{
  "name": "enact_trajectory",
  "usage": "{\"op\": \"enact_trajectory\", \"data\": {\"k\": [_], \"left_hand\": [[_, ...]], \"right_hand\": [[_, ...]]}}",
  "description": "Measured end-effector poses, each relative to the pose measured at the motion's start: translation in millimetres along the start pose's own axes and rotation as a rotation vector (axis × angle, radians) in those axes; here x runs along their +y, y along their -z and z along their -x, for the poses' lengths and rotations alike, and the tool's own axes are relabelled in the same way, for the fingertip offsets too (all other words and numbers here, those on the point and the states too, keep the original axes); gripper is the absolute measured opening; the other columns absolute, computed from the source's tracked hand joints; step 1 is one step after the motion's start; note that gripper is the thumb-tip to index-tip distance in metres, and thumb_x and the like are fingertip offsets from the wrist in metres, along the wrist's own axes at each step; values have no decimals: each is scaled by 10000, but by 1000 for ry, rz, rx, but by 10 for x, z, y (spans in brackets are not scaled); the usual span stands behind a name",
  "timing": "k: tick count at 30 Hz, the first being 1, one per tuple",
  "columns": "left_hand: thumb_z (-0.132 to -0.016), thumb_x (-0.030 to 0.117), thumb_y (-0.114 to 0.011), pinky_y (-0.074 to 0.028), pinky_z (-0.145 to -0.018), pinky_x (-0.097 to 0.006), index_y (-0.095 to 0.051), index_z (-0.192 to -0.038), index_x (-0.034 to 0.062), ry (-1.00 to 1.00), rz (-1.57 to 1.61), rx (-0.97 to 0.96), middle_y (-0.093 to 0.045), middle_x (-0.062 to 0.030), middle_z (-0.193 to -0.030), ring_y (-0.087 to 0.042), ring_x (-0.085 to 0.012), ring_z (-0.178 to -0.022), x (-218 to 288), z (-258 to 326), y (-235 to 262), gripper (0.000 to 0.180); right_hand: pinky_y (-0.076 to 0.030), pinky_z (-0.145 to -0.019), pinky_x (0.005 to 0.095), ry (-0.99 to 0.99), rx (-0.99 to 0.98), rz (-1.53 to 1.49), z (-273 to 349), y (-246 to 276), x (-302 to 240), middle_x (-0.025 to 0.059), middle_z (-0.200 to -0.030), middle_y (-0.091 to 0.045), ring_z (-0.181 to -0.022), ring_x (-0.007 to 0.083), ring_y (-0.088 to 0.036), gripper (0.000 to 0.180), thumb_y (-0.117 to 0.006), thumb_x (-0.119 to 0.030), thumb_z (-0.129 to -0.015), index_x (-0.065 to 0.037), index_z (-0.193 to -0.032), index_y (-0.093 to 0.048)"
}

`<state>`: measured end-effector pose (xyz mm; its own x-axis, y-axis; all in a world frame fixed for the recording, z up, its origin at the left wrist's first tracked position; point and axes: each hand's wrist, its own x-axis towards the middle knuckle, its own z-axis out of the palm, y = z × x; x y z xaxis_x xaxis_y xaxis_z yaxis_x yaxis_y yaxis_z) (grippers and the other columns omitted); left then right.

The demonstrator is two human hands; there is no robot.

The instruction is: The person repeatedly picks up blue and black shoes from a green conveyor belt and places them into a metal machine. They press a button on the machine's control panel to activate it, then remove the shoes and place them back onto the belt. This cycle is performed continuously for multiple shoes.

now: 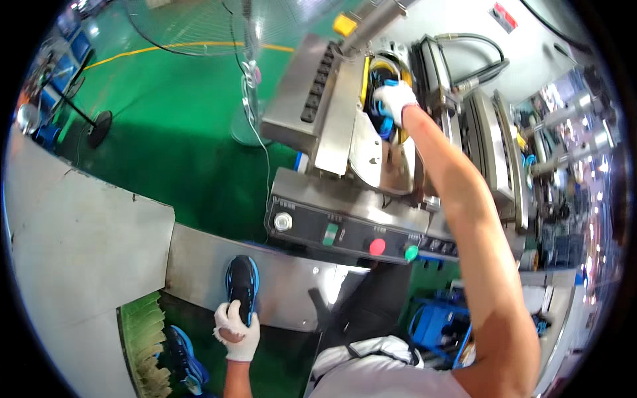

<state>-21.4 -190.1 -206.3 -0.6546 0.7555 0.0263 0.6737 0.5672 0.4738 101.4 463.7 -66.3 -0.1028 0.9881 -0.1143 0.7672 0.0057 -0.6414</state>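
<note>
My left hand (pixel 237 335), in a white glove, is closed round the heel end of a black shoe (pixel 243 278) with a blue sole edge. That shoe's toe points away from me over a metal shelf (pixel 285 288). With my right arm stretched far out, my right hand (pixel 397 101), also gloved, is closed on a second black and blue shoe (pixel 380 121). This one sits inside the opening of a metal machine (pixel 381 159); my fingers hide part of it.
A control panel (pixel 352 235) with a red button (pixel 377 247) and green ones fronts the machine. Another blue shoe (pixel 186 361) lies at lower left beside a green fringed strip (pixel 142 345). A fan stand (pixel 249 119) rises from the green floor. Hoses (pixel 488 69) run behind the machine.
</note>
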Motion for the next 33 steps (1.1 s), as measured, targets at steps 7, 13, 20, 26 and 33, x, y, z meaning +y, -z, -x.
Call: {"op": "enact_trajectory", "data": {"k": [7, 13, 20, 26, 33], "left_hand": [[-775, 68, -822, -505, -1050, -488, -555, -1348, 17, 4, 118, 8, -504, -229, -1428, -580, -429, -1255, 80, -154, -127, 634], [-849, 63, -792, -366, -1213, -490, -476, -1489, 24, 223, 346, 35, -454, -225, -1506, -473, -406, -1395, 631, -18, -202, 715], [-906, 188, -783, -501, -988, -515, -705, -1226, 51, -544, 91, -132, -673, -178, -1219, -631, -396, -1138, 224, -377, -104, 356], [-992, 113, -687, -557, -850, -426, -702, -1016, 45, -558, 233, -153, -699, -147, -1053, -689, -335, -955, 784, -629, -3, 74], [-993, 25, -645, -551, -877, -356, -707, -1030, 21, -656, 566, -288, -705, -116, -1043, -686, -238, -960, 2560, -274, -50, 73]], "right_hand": [[-533, -622, 350, -26, 4, -166, 26, 254, 126, 101, -802, -712, -684, 193, -678, 306, -854, -248, -756, -24, -944, -764], [-531, -1010, 492, 567, 192, 147, 1724, 325, 37, 317, -1304, -670, -1251, 443, -647, 763, -663, -583, -934, 78, -1306, -579], [-284, -1281, 531, 703, 8, 227, 3563, 709, 1709, 328, -1623, -380, -1528, 484, -368, 871, -823, -255, -847, 37, -1563, -424], [-246, -1294, 538, 527, -106, 255, 3770, 444, 2304, 324, -1677, -263, -1565, 514, -254, 1016, -847, -286, -807, 5, -1625, -318], [-212, -1311, 446, 442, -557, -269, 5020, 1035, 2766, 293, -1704, -269, -1611, 379, -247, 1173, -894, -495, -790, 44, -1637, -288]]}}
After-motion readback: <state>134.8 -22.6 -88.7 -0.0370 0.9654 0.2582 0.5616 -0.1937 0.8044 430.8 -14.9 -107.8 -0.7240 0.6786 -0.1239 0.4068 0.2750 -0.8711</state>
